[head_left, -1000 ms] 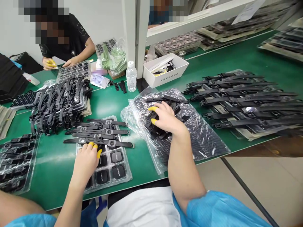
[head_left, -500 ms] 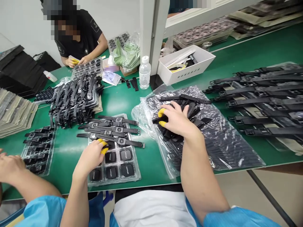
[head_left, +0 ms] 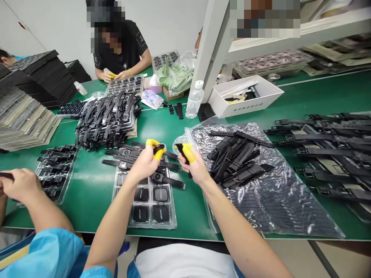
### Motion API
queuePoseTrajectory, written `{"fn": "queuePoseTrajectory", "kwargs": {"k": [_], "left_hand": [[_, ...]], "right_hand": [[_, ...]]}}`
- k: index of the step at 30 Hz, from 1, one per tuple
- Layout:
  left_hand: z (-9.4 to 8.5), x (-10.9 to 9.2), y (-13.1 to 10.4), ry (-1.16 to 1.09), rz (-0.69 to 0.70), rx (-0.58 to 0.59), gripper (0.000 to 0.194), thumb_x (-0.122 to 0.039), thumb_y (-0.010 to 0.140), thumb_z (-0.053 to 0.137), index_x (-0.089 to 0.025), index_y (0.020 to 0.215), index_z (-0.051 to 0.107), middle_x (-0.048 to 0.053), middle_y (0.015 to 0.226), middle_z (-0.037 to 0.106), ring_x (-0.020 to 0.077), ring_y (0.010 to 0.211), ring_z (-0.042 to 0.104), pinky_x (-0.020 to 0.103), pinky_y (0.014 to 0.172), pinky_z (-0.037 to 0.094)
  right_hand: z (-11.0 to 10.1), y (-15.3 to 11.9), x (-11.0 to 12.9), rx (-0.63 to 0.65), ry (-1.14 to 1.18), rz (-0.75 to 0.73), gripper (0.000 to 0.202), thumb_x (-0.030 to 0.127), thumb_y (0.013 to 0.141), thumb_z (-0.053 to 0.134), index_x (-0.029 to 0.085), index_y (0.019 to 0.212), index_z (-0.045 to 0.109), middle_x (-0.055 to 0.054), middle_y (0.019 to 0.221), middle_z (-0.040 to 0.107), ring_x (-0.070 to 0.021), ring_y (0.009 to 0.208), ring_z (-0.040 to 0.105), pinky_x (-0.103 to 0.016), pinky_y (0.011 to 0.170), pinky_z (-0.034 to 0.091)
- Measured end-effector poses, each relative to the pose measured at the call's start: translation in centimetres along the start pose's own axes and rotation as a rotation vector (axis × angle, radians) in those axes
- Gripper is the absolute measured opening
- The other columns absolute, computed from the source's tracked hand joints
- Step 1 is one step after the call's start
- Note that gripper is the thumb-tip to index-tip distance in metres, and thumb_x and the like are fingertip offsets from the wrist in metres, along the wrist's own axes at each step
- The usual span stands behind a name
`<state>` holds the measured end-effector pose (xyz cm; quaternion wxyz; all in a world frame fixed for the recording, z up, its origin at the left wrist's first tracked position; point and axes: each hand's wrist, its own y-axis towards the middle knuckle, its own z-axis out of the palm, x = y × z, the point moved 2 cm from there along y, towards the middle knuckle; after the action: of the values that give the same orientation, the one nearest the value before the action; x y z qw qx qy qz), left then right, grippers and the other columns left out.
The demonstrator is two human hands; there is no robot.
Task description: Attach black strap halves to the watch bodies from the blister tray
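Note:
My left hand (head_left: pixel 146 162), in yellow finger cots, pinches a small black watch case (head_left: pixel 158 148) above the tray. Facing it, my right hand (head_left: pixel 193 163) grips a black watch strap (head_left: pixel 179 148), partly hidden by the fingers; a gap separates the two pieces. Below my left hand lies a clear plastic tray (head_left: pixel 173 210) with square black watch cases (head_left: pixel 161 194) in its pockets. Strapped watches (head_left: pixel 165 178) lie across its far part. To the right, loose black straps (head_left: pixel 234 156) are heaped on a clear plastic bag (head_left: pixel 278 208) full of straps.
A neighbour's hand (head_left: pixel 23 185) is at the left, beside another tray of watches (head_left: pixel 58 170). Farther back are a stack of strapped watches (head_left: pixel 107 119), a bottle (head_left: pixel 195 100) and a white box (head_left: pixel 246 98). More watches (head_left: pixel 327 150) lie right. A person sits opposite.
My left hand has lifted a watch case from the tray. My right hand has left the strap heap with a strap, and both hands have come together. The view has shifted.

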<state>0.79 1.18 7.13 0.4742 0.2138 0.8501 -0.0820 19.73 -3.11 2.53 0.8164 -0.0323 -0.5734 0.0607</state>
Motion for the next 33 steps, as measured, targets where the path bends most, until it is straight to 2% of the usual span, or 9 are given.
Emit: {"fn": "queuePoseTrajectory", "kwargs": {"k": [2, 4, 6, 9, 11, 16, 19, 26, 33], "left_hand": [[1.8, 2.1, 0.5, -0.07, -0.013, -0.04, 0.022, -0.02, 0.1, 0.046, -0.019, 0.122, 0.045, 0.011, 0.107, 0.07, 0.0185, 0.086, 0.069, 0.036, 0.084, 0.058], [2.9, 3.5, 0.4, -0.083, 0.012, -0.043, 0.032, -0.018, 0.1, 0.047, -0.018, 0.132, 0.046, 0.012, 0.113, 0.07, 0.0176, 0.084, 0.069, 0.036, 0.084, 0.06], [3.4, 4.0, 0.1, -0.059, 0.097, -0.04, 0.039, -0.017, 0.099, 0.047, -0.018, 0.138, 0.049, 0.013, 0.121, 0.069, 0.0189, 0.093, 0.071, 0.037, 0.09, 0.061], [3.3, 3.8, -0.4, 0.003, 0.257, -0.056, 0.044, -0.011, 0.096, 0.046, -0.019, 0.138, 0.057, 0.014, 0.132, 0.067, 0.0238, 0.121, 0.067, 0.043, 0.108, 0.056], [3.3, 3.6, -0.6, 0.052, 0.316, -0.034, 0.048, -0.007, 0.093, 0.045, -0.019, 0.137, 0.06, 0.013, 0.134, 0.067, 0.0254, 0.131, 0.062, 0.045, 0.114, 0.053], [3.3, 3.8, -0.8, 0.125, 0.364, 0.017, 0.055, -0.005, 0.091, 0.045, -0.021, 0.141, 0.06, 0.012, 0.138, 0.065, 0.0256, 0.135, 0.06, 0.046, 0.117, 0.051], [3.2, 3.5, -0.9, 0.113, 0.4, 0.032, 0.052, -0.005, 0.092, 0.043, -0.02, 0.139, 0.06, 0.013, 0.136, 0.065, 0.0247, 0.133, 0.061, 0.044, 0.117, 0.052], [3.3, 2.9, -1.2, 0.086, 0.361, -0.006, 0.045, -0.01, 0.098, 0.043, -0.02, 0.139, 0.059, 0.012, 0.134, 0.066, 0.0248, 0.129, 0.063, 0.042, 0.112, 0.054], [3.7, 3.3, -1.2, 0.106, 0.374, -0.02, 0.047, -0.009, 0.099, 0.043, -0.022, 0.142, 0.056, 0.012, 0.137, 0.064, 0.0252, 0.135, 0.06, 0.044, 0.115, 0.053]], "right_hand": [[0.5, 0.0, -0.3, -0.003, 0.028, 0.055, 0.044, 0.065, 0.09, 0.066, 0.023, 0.092, 0.054, 0.007, 0.065, 0.042, -0.0068, 0.044, 0.026, -0.023, 0.041, 0.021], [0.8, -0.1, -0.4, -0.005, -0.01, 0.064, 0.043, 0.06, 0.085, 0.076, 0.022, 0.09, 0.056, 0.006, 0.065, 0.049, -0.0074, 0.045, 0.036, -0.022, 0.042, 0.028], [1.4, -0.4, -0.4, 0.052, -0.024, 0.071, 0.043, 0.057, 0.082, 0.081, 0.022, 0.091, 0.056, 0.005, 0.069, 0.058, -0.009, 0.049, 0.047, -0.023, 0.046, 0.038], [2.2, -0.9, -0.7, 0.159, 0.0, 0.119, 0.045, 0.059, 0.084, 0.078, 0.022, 0.092, 0.054, 0.004, 0.068, 0.064, -0.0101, 0.048, 0.051, -0.023, 0.048, 0.042], [2.5, -1.0, -0.8, 0.196, 0.006, 0.15, 0.044, 0.059, 0.085, 0.076, 0.022, 0.092, 0.053, 0.005, 0.062, 0.062, -0.01, 0.046, 0.049, -0.023, 0.046, 0.041], [2.2, -1.2, -0.9, 0.21, 0.003, 0.228, 0.038, 0.052, 0.086, 0.075, 0.022, 0.091, 0.053, 0.006, 0.056, 0.06, -0.0077, 0.037, 0.039, -0.02, 0.037, 0.029], [1.9, -1.2, -0.8, 0.228, 0.044, 0.257, 0.037, 0.051, 0.086, 0.075, 0.021, 0.09, 0.054, 0.007, 0.052, 0.056, -0.0065, 0.034, 0.032, -0.019, 0.035, 0.024], [1.8, -1.1, -0.9, 0.141, 0.127, 0.243, 0.038, 0.049, 0.083, 0.079, 0.022, 0.091, 0.054, 0.008, 0.051, 0.051, -0.0069, 0.037, 0.03, -0.019, 0.036, 0.023], [1.7, -0.8, -0.4, 0.156, 0.196, 0.239, 0.042, 0.054, 0.083, 0.078, 0.024, 0.084, 0.05, 0.008, 0.054, 0.045, -0.0076, 0.04, 0.027, -0.021, 0.037, 0.021]]}}
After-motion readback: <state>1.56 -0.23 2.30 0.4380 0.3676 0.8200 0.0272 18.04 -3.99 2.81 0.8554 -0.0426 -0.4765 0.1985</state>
